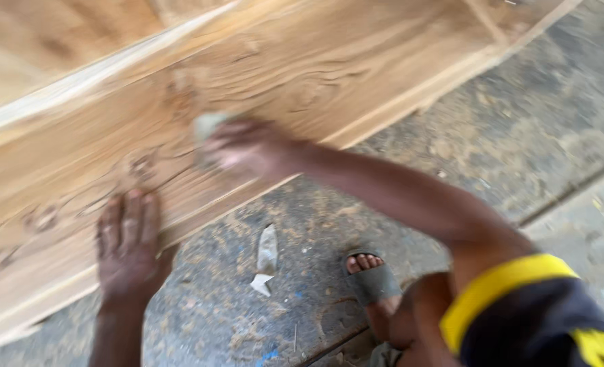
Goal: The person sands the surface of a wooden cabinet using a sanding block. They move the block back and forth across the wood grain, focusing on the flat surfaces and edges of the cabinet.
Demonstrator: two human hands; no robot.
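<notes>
Right hand blurred, fingers closed around a small pale sanding pad, pressed against the face of a big wooden panel. Left hand open, palm flat on the panel's lower edge, fingers spread. Panel leans tilted over a dusty concrete floor. Torn scrap of paper on the floor near a sandalled foot.

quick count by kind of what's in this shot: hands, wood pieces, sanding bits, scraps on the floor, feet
hands: 2, left hand flat on the wood, right hand gripping the pad
wooden panel: 1
sanding pad: 1, blurred
pale scrap on the floor: 1
sandalled foot: 1
total: 6
</notes>
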